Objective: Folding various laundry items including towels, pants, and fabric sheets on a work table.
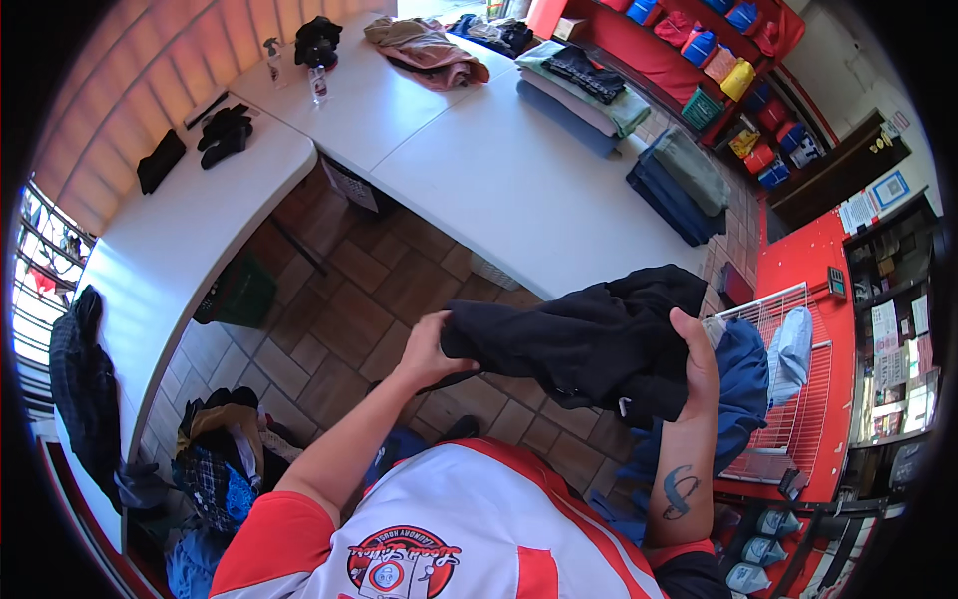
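Note:
A black garment (569,337) is stretched between my two hands, above the tiled floor and the near edge of the white table. My left hand (434,348) grips its narrower end, fingers partly hidden by the cloth. At the wider, bunched end, my right hand (700,359) holds it with the thumb up and the fingers behind the fabric. A small light mark shows on the garment near my right hand. Past that hand, blue clothing (741,382) hangs by a white wire rack (804,419).
On the white table (464,180) lie folded trousers (681,183), a folded stack (576,97), a pinkish garment pile (430,52), black socks (224,135) and spray bottles (318,82). A clothes pile (224,457) stands at lower left. A green basket (239,292) is under the table.

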`<state>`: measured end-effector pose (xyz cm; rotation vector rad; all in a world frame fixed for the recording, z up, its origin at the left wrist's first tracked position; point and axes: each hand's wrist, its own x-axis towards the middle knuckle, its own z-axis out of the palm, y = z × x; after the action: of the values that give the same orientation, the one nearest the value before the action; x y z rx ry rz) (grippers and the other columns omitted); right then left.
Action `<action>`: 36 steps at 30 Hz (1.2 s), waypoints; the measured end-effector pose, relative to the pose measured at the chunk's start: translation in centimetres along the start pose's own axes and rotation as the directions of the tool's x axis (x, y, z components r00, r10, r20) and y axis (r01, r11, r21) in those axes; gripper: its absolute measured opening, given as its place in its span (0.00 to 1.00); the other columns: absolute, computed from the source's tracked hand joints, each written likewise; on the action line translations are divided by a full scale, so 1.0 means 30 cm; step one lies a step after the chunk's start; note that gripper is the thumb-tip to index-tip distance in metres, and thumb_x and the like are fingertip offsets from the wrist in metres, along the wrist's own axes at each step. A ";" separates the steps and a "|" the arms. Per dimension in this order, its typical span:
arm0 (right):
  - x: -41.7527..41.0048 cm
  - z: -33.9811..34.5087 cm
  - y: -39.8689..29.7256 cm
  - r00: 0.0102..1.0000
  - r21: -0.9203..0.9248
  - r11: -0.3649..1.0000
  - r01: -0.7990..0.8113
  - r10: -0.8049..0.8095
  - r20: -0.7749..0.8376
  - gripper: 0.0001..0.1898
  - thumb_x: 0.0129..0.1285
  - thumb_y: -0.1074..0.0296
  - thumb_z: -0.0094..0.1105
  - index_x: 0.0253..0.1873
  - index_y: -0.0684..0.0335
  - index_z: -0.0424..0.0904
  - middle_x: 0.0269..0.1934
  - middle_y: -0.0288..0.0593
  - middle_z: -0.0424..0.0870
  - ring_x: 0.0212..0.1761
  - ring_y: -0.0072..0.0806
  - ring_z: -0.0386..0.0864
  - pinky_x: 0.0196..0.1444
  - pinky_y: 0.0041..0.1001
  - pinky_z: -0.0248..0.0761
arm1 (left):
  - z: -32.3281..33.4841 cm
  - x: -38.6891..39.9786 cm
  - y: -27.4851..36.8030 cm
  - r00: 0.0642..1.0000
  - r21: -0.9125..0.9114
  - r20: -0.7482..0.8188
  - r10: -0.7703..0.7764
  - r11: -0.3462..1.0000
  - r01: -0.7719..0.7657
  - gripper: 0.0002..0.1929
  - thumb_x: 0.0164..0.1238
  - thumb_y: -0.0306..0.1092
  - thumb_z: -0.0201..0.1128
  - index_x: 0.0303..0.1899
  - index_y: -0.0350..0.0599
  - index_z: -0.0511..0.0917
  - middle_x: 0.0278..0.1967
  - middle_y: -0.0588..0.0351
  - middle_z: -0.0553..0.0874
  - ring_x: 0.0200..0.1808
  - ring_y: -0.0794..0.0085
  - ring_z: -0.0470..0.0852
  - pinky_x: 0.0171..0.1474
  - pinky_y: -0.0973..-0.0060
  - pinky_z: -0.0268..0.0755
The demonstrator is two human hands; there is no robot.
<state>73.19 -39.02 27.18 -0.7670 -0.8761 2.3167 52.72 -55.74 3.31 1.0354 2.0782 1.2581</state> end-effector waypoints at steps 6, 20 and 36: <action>-0.066 -0.154 -0.086 0.988 0.068 0.986 0.150 -0.147 -0.043 0.17 0.63 0.67 0.56 0.54 0.69 0.74 0.48 0.51 0.82 0.48 0.41 0.81 0.55 0.38 0.74 | 0.112 0.086 0.246 0.808 -0.646 0.571 0.144 0.686 0.335 0.28 0.55 0.34 0.70 0.56 0.35 0.71 0.53 0.52 0.78 0.58 0.69 0.74 0.64 0.72 0.62; -0.084 -0.318 -0.180 0.897 0.004 0.921 0.389 -0.378 -0.229 0.17 0.61 0.67 0.60 0.54 0.66 0.76 0.48 0.48 0.82 0.49 0.39 0.81 0.54 0.38 0.75 | 0.211 0.119 0.205 0.925 -0.864 0.300 -0.233 0.344 0.367 0.24 0.56 0.28 0.67 0.55 0.44 0.71 0.46 0.57 0.79 0.47 0.73 0.77 0.53 0.74 0.67; 0.630 0.157 -0.078 0.973 -0.126 0.965 0.230 -0.226 0.050 0.14 0.58 0.68 0.63 0.48 0.63 0.79 0.43 0.41 0.83 0.42 0.28 0.82 0.47 0.28 0.77 | -0.428 0.287 0.059 0.973 0.277 -0.132 0.189 0.949 -0.147 0.07 0.49 0.25 0.64 0.33 0.37 0.80 0.29 0.52 0.74 0.28 0.66 0.75 0.31 0.75 0.66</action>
<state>57.66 -27.10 25.87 -0.6425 -1.0815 2.0921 38.91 -54.90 10.44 1.2928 2.3722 1.1960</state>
